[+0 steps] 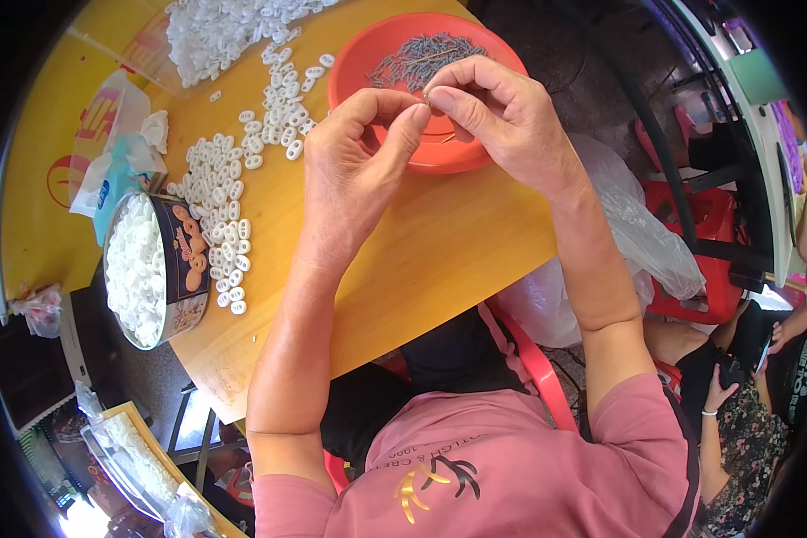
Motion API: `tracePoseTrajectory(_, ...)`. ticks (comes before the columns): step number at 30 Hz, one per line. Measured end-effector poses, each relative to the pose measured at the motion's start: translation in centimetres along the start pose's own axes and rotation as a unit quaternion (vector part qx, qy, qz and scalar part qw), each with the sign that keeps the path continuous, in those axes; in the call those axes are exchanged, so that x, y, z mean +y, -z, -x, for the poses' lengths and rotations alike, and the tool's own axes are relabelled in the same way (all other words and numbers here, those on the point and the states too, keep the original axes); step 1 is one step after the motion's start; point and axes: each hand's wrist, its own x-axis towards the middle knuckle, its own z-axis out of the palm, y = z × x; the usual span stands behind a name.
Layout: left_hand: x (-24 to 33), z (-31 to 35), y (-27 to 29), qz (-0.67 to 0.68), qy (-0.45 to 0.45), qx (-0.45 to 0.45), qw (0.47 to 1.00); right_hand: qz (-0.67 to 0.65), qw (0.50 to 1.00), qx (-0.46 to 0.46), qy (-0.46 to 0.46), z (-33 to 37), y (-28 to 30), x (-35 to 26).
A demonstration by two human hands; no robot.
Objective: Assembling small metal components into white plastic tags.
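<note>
Over the near rim of an orange-red basin, my two hands meet at their fingertips. My left hand is closed, thumb and forefinger pinched together. My right hand pinches too, just beside the left thumb tip. Something tiny shows between the fingertips, too small to make out. Inside the basin lies a heap of small grey screw-like pieces. Left of my left hand, many white oval pieces with two holes are spread on the wooden table, some of them lined up along a curve.
A round tin full of white pieces stands at the table's left edge, by a blue-and-white tissue pack. A larger white pile lies at the far left. Clear plastic bags and red stools are at right, with another person beyond.
</note>
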Motion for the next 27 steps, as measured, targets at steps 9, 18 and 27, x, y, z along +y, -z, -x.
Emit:
tracePoseTrajectory(9,0.5,-0.2,-0.3,-0.003,-0.011,0.012,1.0,0.047,0.997,0.012,0.061,-0.1,-0.2,0.4)
tracePoseTrajectory(18,1.0,-0.4,0.4,0.178,0.136,-0.015,0.974,0.017,0.999,0.013,0.049,0.1,-0.5,0.1)
tracePoseTrajectory(27,1.0,-0.2,-0.2,0.135,0.093,-0.025,0.986,0.011,0.999,0.043,0.029,0.0,-0.5,0.4)
